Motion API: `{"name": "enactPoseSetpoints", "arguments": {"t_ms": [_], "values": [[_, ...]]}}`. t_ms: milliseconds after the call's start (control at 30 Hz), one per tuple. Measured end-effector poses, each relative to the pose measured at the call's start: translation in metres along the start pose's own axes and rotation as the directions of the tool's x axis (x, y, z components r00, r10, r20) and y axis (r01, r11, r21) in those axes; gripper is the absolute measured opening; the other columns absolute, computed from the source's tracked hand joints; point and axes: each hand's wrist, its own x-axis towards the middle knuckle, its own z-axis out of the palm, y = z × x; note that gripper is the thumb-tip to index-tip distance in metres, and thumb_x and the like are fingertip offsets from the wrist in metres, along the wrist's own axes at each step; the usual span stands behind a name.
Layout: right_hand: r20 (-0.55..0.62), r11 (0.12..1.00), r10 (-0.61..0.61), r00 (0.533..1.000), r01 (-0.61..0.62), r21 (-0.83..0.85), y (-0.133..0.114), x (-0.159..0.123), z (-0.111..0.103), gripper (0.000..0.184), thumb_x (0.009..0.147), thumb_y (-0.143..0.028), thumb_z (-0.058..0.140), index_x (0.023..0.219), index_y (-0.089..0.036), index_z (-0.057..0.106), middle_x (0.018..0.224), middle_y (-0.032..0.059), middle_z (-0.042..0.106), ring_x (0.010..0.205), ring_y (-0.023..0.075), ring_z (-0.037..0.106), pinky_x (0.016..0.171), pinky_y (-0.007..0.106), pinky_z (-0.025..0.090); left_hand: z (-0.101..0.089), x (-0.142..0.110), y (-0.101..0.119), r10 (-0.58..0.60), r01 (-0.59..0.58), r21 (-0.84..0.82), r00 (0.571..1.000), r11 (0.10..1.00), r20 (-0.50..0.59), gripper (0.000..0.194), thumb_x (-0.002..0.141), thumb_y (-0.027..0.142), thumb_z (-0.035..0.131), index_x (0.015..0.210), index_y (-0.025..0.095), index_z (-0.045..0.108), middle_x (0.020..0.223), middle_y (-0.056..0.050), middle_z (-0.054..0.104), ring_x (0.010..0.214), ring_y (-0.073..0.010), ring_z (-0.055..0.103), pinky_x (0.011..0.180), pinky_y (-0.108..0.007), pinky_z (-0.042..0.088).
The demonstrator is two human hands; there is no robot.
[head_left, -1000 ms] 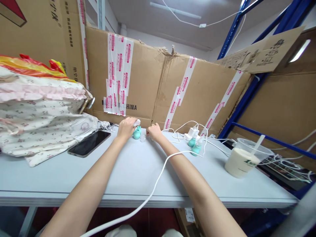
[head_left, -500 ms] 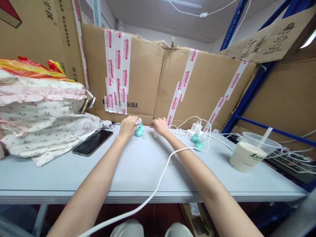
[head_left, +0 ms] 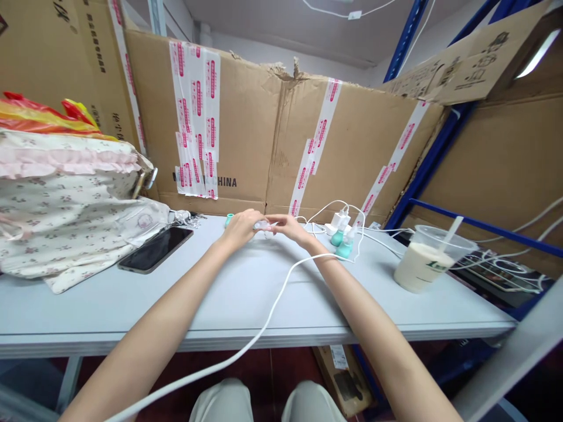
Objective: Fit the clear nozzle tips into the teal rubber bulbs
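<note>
My left hand (head_left: 241, 228) is closed with fingertips pinching a small clear plastic piece (head_left: 261, 225). From the other side, the fingertips of my right hand (head_left: 289, 227) are closed at the same piece, around a pinkish bit at its end. Whether the right fingers hold a second part is too small to make out. Behind my left hand a teal rubber bulb (head_left: 229, 219) shows only in part. Right of my right hand stand a teal bulb with a clear tip (head_left: 337, 238) and a similar teal bulb (head_left: 343, 249) in front of it.
A white cable (head_left: 276, 296) loops over my right forearm. At right stand a milky drink cup with a straw (head_left: 420, 266) and a white charger (head_left: 341, 220). Left are a black phone (head_left: 156, 249) and a floral bag (head_left: 79, 205). Cardboard (head_left: 246, 129) walls the grey table's back.
My hands have come together, meeting at the clear piece. My left hand has shifted right, away from the teal bulb, which is now mostly hidden behind it. The camera view has shifted slightly.
</note>
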Motion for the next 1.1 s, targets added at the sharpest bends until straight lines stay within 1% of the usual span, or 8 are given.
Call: {"name": "enactPoseSetpoints", "arguments": {"t_ms": [133, 233, 400, 533, 633, 800, 967, 1100], "values": [[-0.007, 0.995, 0.075, 0.997, -0.076, -0.059, 0.011, -0.015, 0.001, 0.029, 0.07, -0.035, 0.065, 0.089, -0.013, 0.067, 0.088, 0.0056, 0.068, 0.058, 0.0088, 0.057, 0.062, 0.024, 0.046, 0.004, 0.001, -0.006, -0.148, 0.146, -0.201, 0.989, 0.969, 0.002, 0.026, 0.076, 0.035, 0.057, 0.099, 0.022, 0.062, 0.092, -0.003, 0.067, 0.087, -0.0188, 0.059, 0.074, -0.027, 0.042], [-0.112, 0.952, 0.139, 0.984, -0.164, -0.259, 0.021, -0.021, 0.003, 0.023, 0.071, -0.03, 0.065, 0.09, -0.016, 0.064, 0.088, 0.004, 0.068, 0.061, 0.0099, 0.06, 0.062, 0.023, 0.045, 0.005, 0.001, -0.019, -0.319, 0.3, -0.257, 0.947, 0.919, -0.036, 0.029, 0.073, 0.039, 0.06, 0.094, 0.02, 0.063, 0.084, -0.004, 0.069, 0.079, -0.0187, 0.061, 0.072, -0.027, 0.042], [-0.202, 0.699, -0.026, 0.979, -0.126, -0.704, 0.02, -0.025, 0.007, 0.019, 0.076, -0.036, 0.062, 0.087, -0.021, 0.064, 0.082, 0.0006, 0.068, 0.079, 0.0148, 0.06, 0.077, 0.028, 0.034, 0.003, -0.002, -0.03, -0.437, 0.425, -0.104, 0.888, 0.899, -0.142, 0.028, 0.077, 0.046, 0.052, 0.073, 0.021, 0.066, 0.079, -0.005, 0.069, 0.075, -0.0213, 0.06, 0.065, -0.03, 0.039], [-0.16, 0.526, -0.103, 0.982, -0.083, -0.847, 0.019, -0.025, 0.012, 0.018, 0.078, -0.038, 0.061, 0.083, -0.023, 0.068, 0.091, 0.0043, 0.065, 0.092, 0.0193, 0.052, 0.078, 0.032, 0.025, 0.001, -0.003, -0.028, -0.477, 0.474, -0.06, 0.868, 0.879, -0.137, 0.03, 0.078, 0.048, 0.05, 0.072, 0.021, 0.064, 0.067, -0.004, 0.067, 0.07, -0.0216, 0.06, 0.063, -0.03, 0.038], [-0.152, 0.465, -0.157, 0.976, -0.063, -0.883, 0.023, -0.025, 0.016, 0.017, 0.077, -0.037, 0.062, 0.084, -0.023, 0.068, 0.099, 0.0054, 0.061, 0.096, 0.0206, 0.046, 0.077, 0.032, 0.024, 0.001, -0.003, -0.025, -0.508, 0.504, -0.063, 0.854, 0.861, -0.116, 0.03, 0.077, 0.049, 0.051, 0.086, 0.023, 0.062, 0.061, -0.003, 0.063, 0.072, -0.0232, 0.061, 0.066, -0.03, 0.039], [-0.214, 0.456, -0.267, 0.94, -0.072, -0.887, 0.018, -0.027, 0.018, 0.023, 0.08, -0.039, 0.058, 0.098, -0.024, 0.062, 0.105, 0.0057, 0.056, 0.097, 0.0215, 0.044, 0.077, 0.033, 0.024, 0.0, -0.002, -0.02, -0.507, 0.494, -0.122, 0.853, 0.861, -0.122, 0.059, 0.071, 0.045, 0.058, 0.123, 0.022, 0.037, 0.084, -0.006, 0.063, 0.084, -0.0259, 0.06, 0.072, -0.033, 0.041], [-0.283, 0.447, -0.436, 0.854, -0.067, -0.892, -0.014, -0.034, 0.015, 0.028, 0.09, -0.035, 0.04, 0.108, -0.022, 0.057, 0.11, 0.0083, 0.053, 0.1, 0.0218, 0.043, 0.079, 0.032, 0.026, 0.005, -0.001, -0.015, -0.378, 0.365, -0.338, 0.925, 0.867, 0.028, 0.049, 0.074, 0.027, 0.048, 0.118, 0.019, 0.028, 0.082, -0.002, 0.058, 0.076, -0.0186, 0.058, 0.075, -0.034, 0.043], [-0.105, 0.354, -0.514, 0.851, 0.099, -0.93, -0.028, -0.038, 0.017, 0.028, 0.091, -0.03, 0.038, 0.112, -0.025, 0.056, 0.112, 0.0073, 0.053, 0.102, 0.0204, 0.043, 0.082, 0.031, 0.026, 0.011, 0.0, -0.006, -0.253, 0.299, -0.429, 0.954, 0.852, 0.163, 0.031, 0.079, 0.037, 0.041, 0.103, 0.017, 0.035, 0.093, -0.006, 0.056, 0.085, -0.0182, 0.055, 0.079, -0.034, 0.042]]}}
